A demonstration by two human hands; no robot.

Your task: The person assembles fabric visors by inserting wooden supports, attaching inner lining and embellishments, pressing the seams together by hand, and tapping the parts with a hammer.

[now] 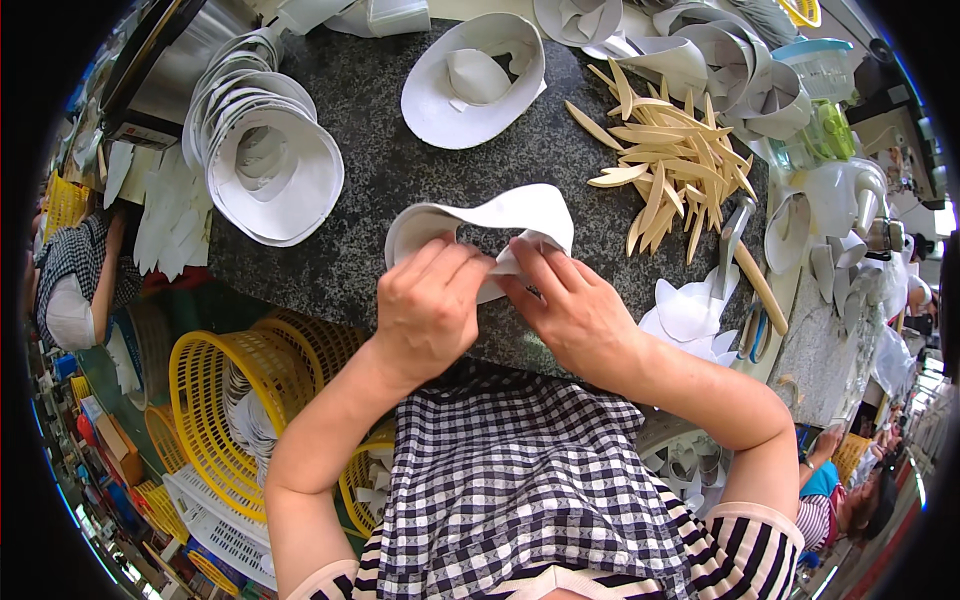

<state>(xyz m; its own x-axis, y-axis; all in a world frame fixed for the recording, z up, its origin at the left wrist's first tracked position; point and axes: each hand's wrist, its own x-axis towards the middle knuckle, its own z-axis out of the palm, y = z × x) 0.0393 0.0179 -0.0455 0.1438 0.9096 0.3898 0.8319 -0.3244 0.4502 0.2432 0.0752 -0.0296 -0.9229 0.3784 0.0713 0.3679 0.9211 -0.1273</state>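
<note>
Over the near part of the dark speckled table, a white ring-shaped piece with a wide curved brim (pixel 535 207) is held up, looking like thin sheet material. My left hand (pixel 430 300) pinches its near inner edge, fingers closed. Close beside it, my right hand (pixel 575 305) grips the same edge with thumb and fingertips. What the fingertips press on is partly hidden. Farther back lies a similar white brimmed piece (pixel 425 100) with a flap inside. A leaning stack of such white brimmed pieces (pixel 310 215) stands to the left.
On the right are a pile of beige crescent strips (pixel 665 150), a wooden-handled hammer (pixel 760 288), blue-handled scissors (pixel 762 335) and white cut-outs (pixel 685 315). More curled white pieces (pixel 735 70) stand at the back right. Yellow baskets (pixel 215 410) sit below left. Other people work at both sides.
</note>
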